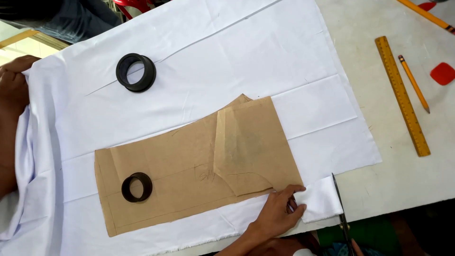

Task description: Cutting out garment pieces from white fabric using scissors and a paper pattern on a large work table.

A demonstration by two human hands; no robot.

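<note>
A white cloth is spread over the table, with a brown paper pattern lying on it. Two black rings weigh things down, one on the pattern and one on the bare cloth. My left hand pinches the cloth's near edge just below the pattern's right corner, where a flap of cloth is folded up. Scissors stand at the flap's right edge with their blades pointing away from me. Only a sliver of my right hand shows, at the scissors' handles on the bottom edge.
Another person's hand and forearm grip the cloth's left edge. A yellow ruler, a pencil and a red chalk piece lie on the bare table to the right. A second ruler crosses the top right corner.
</note>
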